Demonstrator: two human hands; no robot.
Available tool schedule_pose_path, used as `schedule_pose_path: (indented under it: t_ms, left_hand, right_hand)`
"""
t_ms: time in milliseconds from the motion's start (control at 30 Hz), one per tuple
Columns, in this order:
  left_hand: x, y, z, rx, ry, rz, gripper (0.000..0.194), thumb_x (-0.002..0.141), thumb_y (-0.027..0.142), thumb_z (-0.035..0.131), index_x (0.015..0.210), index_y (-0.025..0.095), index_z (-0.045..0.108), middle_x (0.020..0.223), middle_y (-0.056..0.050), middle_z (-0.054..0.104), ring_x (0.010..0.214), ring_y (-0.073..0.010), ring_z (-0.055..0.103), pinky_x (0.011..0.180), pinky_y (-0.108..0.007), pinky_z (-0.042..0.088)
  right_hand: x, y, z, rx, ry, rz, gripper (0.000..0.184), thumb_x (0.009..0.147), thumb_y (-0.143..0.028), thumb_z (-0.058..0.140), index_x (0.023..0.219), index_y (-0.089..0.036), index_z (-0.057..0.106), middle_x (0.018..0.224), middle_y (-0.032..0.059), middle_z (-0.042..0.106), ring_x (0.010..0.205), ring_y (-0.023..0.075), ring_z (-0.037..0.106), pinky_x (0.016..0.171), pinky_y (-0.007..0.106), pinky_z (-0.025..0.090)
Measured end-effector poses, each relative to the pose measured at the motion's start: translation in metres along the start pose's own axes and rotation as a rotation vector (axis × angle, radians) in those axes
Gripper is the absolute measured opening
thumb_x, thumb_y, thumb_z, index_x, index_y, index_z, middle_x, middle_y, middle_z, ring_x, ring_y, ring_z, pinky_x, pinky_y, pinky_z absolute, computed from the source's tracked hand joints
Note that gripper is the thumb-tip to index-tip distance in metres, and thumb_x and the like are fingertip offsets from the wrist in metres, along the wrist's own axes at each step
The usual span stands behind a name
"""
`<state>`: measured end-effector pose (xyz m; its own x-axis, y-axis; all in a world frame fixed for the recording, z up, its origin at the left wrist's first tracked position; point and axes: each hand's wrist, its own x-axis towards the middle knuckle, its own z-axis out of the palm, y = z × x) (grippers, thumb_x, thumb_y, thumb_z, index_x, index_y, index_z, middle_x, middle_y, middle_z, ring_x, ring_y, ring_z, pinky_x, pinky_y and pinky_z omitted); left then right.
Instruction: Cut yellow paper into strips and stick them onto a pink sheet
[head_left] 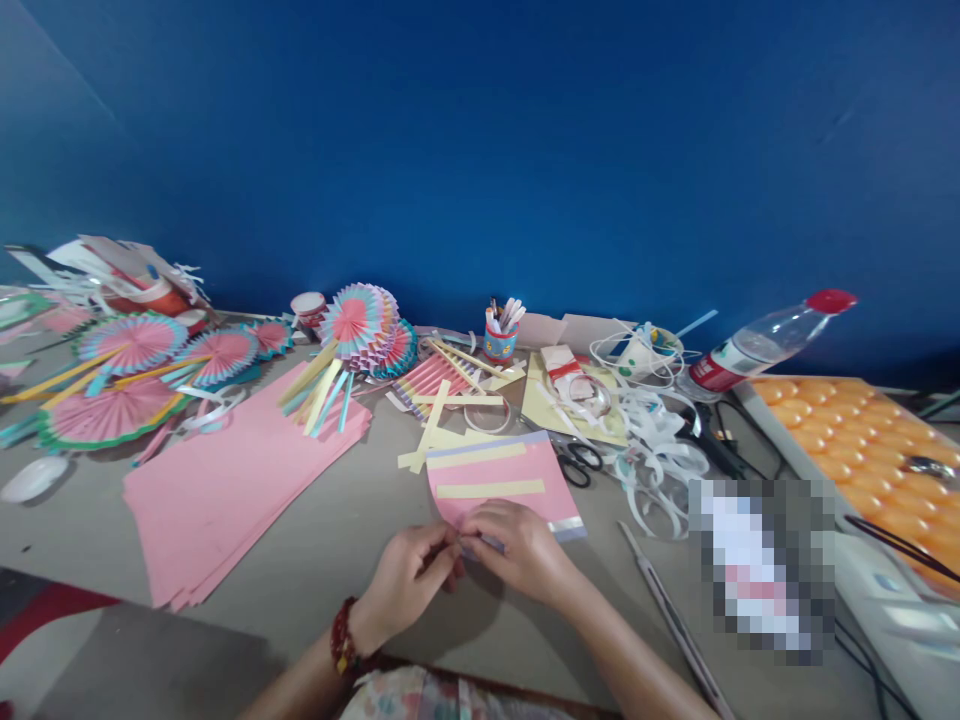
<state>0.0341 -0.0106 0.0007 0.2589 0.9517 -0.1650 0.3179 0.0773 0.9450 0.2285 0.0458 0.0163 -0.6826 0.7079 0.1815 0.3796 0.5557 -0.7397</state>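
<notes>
A pink paper sheet (517, 470) with yellow strips and pale blue edges lies on the grey table (337, 560) in front of me. My left hand (409, 580) and my right hand (521, 550) meet at its near edge. Both pinch and fold that edge, fingers closed on the paper. A beaded bracelet (343, 640) sits on my left wrist.
A stack of pink sheets (225, 490) lies left. Finished paper fans (135, 345) and a fan cluster (367, 325) stand behind. Black scissors (579, 462), white tape curls (660, 450), a pen cup (500, 335), a lying bottle (757, 345), an orange tray (870, 440) and a thin rod (667, 610) crowd the right.
</notes>
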Motion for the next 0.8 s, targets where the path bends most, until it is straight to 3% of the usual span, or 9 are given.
schedule_pose_path:
  t_ms: [800]
  left_hand:
    - [0.0007, 0.0011, -0.0001, -0.011, -0.009, -0.021, 0.024, 0.092, 0.024, 0.049, 0.073, 0.018, 0.06, 0.067, -0.002, 0.068, 0.057, -0.0145, 0.063, 0.059, -0.02, 0.045]
  right_hand:
    - [0.0019, 0.0005, 0.002, 0.057, 0.034, 0.021, 0.016, 0.09, -0.014, 0.054, 0.081, -0.022, 0.064, 0.082, 0.0019, 0.072, 0.079, 0.0155, 0.066, 0.072, 0.024, 0.049]
